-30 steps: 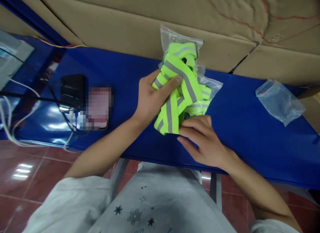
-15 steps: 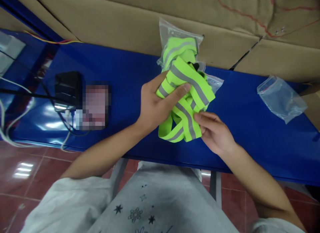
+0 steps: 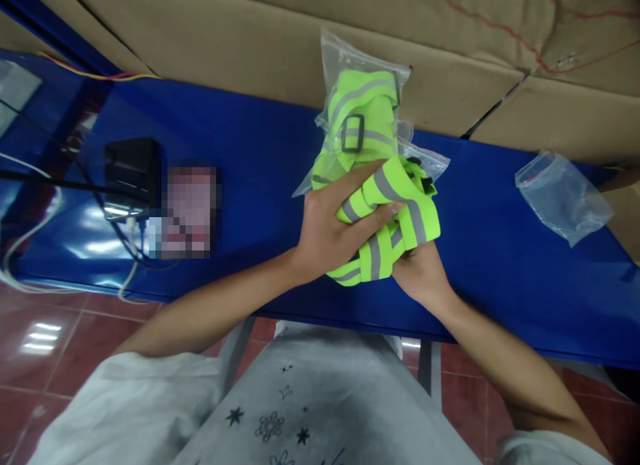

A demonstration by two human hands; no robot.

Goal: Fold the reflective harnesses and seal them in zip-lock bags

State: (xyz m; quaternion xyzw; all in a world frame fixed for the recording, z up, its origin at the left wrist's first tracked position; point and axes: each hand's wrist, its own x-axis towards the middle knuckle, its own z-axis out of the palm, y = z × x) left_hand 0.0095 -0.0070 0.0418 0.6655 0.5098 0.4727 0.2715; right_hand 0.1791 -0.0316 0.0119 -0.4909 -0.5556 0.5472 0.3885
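At the far left, a pale box (image 3: 15, 92) lies cut off by the view. White cables (image 3: 59, 200) loop near it, and a black device (image 3: 131, 175) sits on the blue table (image 3: 250, 158). Just right of that lies a pixelated item (image 3: 190, 212); any writing on it is masked. The table's near edge (image 3: 350, 318) runs across the scene, and both forearms cross it; the far edge meets brown cardboard (image 3: 240, 52). A stretch of blue surface separates the pixelated item from the left hand (image 3: 327, 228).

The left hand grasps a folded yellow-green strap (image 3: 419, 218) with grey stripes, thumb on top. The strap is above the table, right of the left hand. Just beyond are 2 clear bags: a packed bag (image 3: 363, 95), showing similar striped material and 1 black buckle (image 3: 353, 133), and a partly hidden bag (image 3: 429, 160) to its right.

The right hand (image 3: 424, 272) is under the strap's near right side; its fingertips are hidden, so I cannot tell whether they grip. Farther right, a broad stretch of table reaches to a flat clear bag (image 3: 565, 197) with a reddish strip. Red lines (image 3: 520, 42) cross the cardboard above, forming no readable writing.
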